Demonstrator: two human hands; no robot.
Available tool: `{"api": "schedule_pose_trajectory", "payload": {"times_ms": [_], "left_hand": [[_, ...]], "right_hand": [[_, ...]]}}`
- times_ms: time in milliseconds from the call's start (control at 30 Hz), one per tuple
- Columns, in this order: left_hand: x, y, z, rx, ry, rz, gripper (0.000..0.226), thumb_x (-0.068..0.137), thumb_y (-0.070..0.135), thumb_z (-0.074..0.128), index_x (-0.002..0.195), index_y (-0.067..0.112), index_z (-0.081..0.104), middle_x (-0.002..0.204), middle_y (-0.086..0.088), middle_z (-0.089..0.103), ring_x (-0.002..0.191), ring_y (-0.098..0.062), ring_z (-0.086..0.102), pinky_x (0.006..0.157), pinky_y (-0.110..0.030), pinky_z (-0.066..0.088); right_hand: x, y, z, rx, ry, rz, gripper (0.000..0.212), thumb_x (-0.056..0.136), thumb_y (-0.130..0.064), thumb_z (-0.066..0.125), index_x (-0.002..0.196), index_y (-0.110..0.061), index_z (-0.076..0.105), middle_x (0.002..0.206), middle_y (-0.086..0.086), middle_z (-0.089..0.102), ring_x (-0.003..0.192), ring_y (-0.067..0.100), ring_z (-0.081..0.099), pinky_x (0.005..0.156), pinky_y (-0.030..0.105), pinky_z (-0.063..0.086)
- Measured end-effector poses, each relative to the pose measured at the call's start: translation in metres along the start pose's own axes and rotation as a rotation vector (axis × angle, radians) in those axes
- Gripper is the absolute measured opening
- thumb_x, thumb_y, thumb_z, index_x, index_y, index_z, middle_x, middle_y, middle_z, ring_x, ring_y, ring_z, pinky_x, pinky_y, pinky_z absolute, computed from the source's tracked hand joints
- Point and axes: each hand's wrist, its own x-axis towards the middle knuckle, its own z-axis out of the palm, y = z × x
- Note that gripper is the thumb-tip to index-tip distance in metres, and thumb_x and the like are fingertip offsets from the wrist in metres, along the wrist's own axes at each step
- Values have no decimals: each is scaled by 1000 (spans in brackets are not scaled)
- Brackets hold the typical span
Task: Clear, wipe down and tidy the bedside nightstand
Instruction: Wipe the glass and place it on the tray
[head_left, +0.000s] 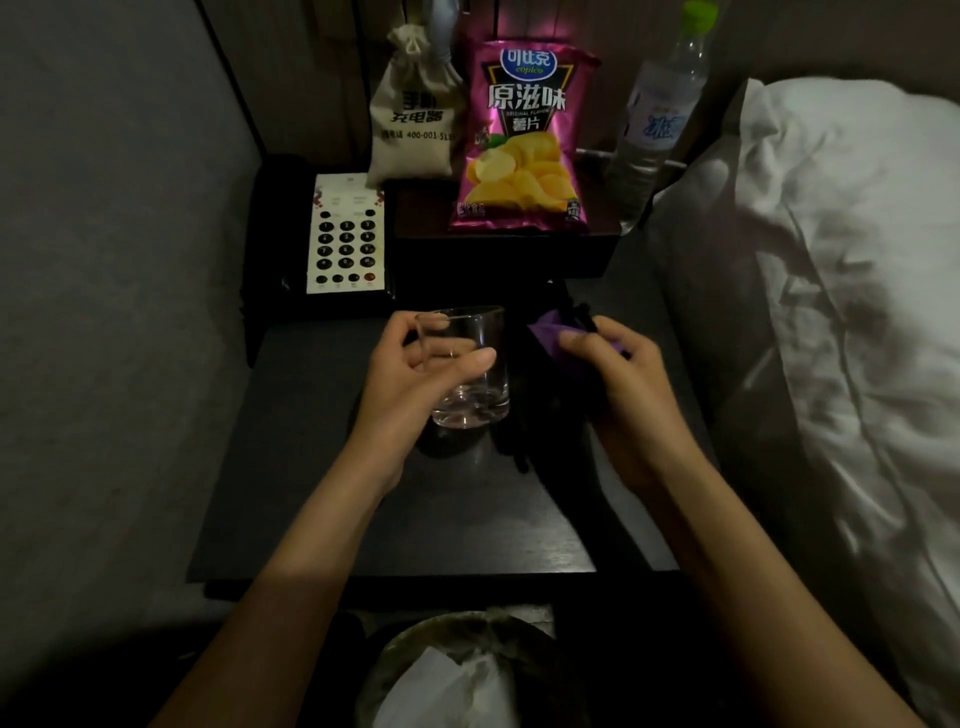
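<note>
A clear drinking glass (480, 387) is upright just above the dark nightstand top (311, 467). My left hand (415, 379) is wrapped around its left side, thumb across the front. Just to the right, my right hand (618, 384) grips a purple cloth (550, 338), bunched together with something dark and stringy that I cannot make out. The two hands are close but apart.
At the back stand a cloth drawstring pouch (413, 124), a pink chip bag (524, 140) and a plastic water bottle (657, 119). A telephone keypad (345, 244) lies at the left. White bedding (831, 270) borders the right. A lined bin with tissue (457, 675) sits below.
</note>
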Motion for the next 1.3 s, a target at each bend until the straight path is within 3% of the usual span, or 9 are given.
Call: {"api": "schedule_pose_trajectory", "payload": {"times_ms": [67, 267, 367, 467, 633, 800, 933, 1100, 1300], "left_hand": [[0, -3, 8, 7, 29, 5, 62, 61, 30, 86, 111, 15, 54, 98, -7, 73, 90, -15, 71, 74, -23, 55], [3, -3, 12, 94, 85, 64, 56, 55, 49, 81, 101, 25, 62, 91, 10, 63, 84, -3, 63, 72, -15, 51], [3, -5, 14, 106, 75, 66, 49, 56, 46, 82, 98, 29, 64, 80, 12, 60, 79, -3, 61, 69, -13, 49], [2, -7, 19, 69, 61, 53, 45, 58, 40, 82, 97, 27, 66, 79, 7, 60, 76, -3, 61, 68, -13, 48], [-1, -10, 20, 58, 46, 31, 74, 56, 48, 81, 122, 20, 59, 96, -4, 68, 90, -15, 69, 76, -23, 54], [-3, -8, 19, -1, 30, 7, 67, 54, 47, 87, 106, 15, 62, 90, -6, 74, 88, -18, 72, 72, -25, 55], [-6, -5, 17, -20, -54, -27, 57, 62, 44, 80, 107, 12, 66, 97, -7, 75, 94, -18, 72, 78, -26, 54], [-7, -4, 20, 8, -95, -37, 49, 68, 42, 74, 107, 13, 73, 113, 3, 70, 107, -8, 66, 92, -26, 52], [-8, -7, 21, 97, -132, -6, 42, 61, 47, 81, 91, 18, 75, 95, 5, 72, 102, -1, 65, 89, -23, 51]], "right_hand": [[-8, 5, 13, 104, -58, 38, 24, 92, -8, 59, 105, 12, 58, 93, 16, 59, 89, 25, 58, 76, 30, 47], [-15, 6, 17, 448, -97, 173, 48, 103, -43, 35, 117, -5, 62, 109, 12, 70, 104, 17, 67, 89, 28, 53], [-13, 14, 21, 317, -44, 146, 26, 105, -20, 41, 122, -6, 55, 113, 22, 64, 104, 29, 60, 90, 41, 49], [-13, 19, 24, 305, -12, 125, 30, 101, -11, 48, 130, -19, 52, 128, 11, 62, 106, 26, 67, 85, 35, 58], [-16, 23, 33, 167, -43, 139, 36, 102, -33, 44, 134, -21, 54, 124, 12, 67, 113, 28, 66, 100, 54, 50], [-14, 25, 36, 84, 21, 129, 53, 104, -44, 32, 135, -6, 52, 132, 19, 60, 124, 29, 58, 110, 52, 41], [-11, 23, 32, 124, 77, 194, 59, 103, -49, 32, 128, -2, 56, 124, 22, 64, 118, 34, 62, 106, 53, 45], [-12, 25, 25, 260, 54, 304, 58, 99, -58, 33, 104, -17, 74, 100, 9, 77, 93, 20, 74, 80, 35, 61], [-10, 21, 21, 259, 56, 286, 63, 101, -56, 30, 107, -10, 72, 103, 15, 75, 97, 25, 73, 80, 33, 61]]}}
